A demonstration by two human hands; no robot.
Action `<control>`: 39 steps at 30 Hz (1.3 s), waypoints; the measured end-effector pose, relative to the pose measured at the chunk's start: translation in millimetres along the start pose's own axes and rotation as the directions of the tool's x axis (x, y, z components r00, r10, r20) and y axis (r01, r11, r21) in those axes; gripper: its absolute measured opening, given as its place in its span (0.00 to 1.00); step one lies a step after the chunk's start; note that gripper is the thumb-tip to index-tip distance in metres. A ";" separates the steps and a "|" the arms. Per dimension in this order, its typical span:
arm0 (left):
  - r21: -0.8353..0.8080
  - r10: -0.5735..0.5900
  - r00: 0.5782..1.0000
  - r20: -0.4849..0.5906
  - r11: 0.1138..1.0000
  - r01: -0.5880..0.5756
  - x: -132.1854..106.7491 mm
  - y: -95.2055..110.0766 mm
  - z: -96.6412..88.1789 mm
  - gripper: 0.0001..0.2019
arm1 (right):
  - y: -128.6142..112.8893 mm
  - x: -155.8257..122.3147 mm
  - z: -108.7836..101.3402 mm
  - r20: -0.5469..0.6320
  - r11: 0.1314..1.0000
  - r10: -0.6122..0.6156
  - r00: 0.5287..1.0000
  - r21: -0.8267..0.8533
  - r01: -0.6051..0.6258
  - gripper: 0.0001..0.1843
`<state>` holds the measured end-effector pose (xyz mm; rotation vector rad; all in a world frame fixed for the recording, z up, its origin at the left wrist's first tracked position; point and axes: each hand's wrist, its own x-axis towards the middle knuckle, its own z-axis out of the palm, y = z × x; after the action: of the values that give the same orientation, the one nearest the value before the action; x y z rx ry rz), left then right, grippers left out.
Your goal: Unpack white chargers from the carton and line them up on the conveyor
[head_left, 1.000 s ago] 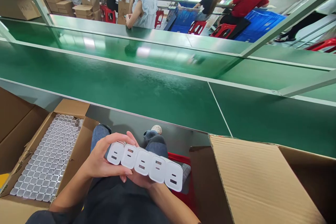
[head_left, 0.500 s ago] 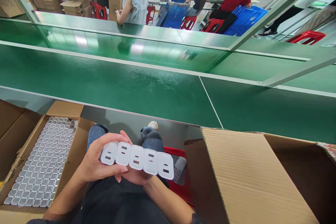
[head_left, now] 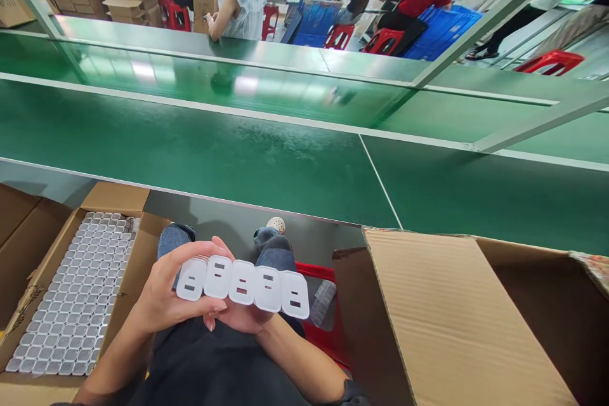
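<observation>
A row of several white charger plugs (head_left: pixel 242 283) lies side by side over my lap, port faces up. My left hand (head_left: pixel 166 292) wraps round the row's left end, thumb underneath and fingers curled over the top. My right hand (head_left: pixel 240 317) sits beneath the row and supports it; only part of its palm and a fingertip show. Both hands hold the row together, close to my body and below the edge of the green conveyor belt (head_left: pixel 214 152).
An open cardboard box (head_left: pixel 118 198) at my left holds a tray of many small clear caps (head_left: pixel 78 295). Another open cardboard box (head_left: pixel 457 323) stands at my right. A red stool (head_left: pixel 323 336) is under me. Other people work at tables beyond the belt.
The row of plugs and both hands have drifted slightly left in the view as the camera shifted; the grip is unchanged.
</observation>
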<state>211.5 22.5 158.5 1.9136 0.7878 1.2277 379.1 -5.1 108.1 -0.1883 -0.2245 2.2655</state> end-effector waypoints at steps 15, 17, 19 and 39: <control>-0.128 -0.058 0.998 0.024 0.990 0.060 4.7 0.6 -3.2 0.36 | 5.0 5.2 -5.3 0.069 0.999 -0.033 0.997 -0.037 0.036 0.33; -0.137 -0.068 0.998 0.017 0.988 0.070 6.7 1.8 -2.0 0.36 | 4.7 5.0 -4.9 0.051 0.998 -0.037 0.998 -0.043 0.039 0.34; -0.129 -0.081 0.997 0.009 0.988 0.081 7.2 2.2 -1.5 0.36 | 4.9 4.5 -4.8 0.003 0.998 -0.033 0.999 -0.061 0.033 0.39; -0.262 -0.308 0.950 0.055 0.913 0.312 6.7 1.8 4.2 0.38 | 10.1 4.9 -7.0 -0.055 0.993 -0.092 0.994 -0.082 0.088 0.26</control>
<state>218.0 25.8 162.0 1.5089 0.8359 1.0637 370.0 -7.2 98.8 -0.2801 -0.2865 2.1600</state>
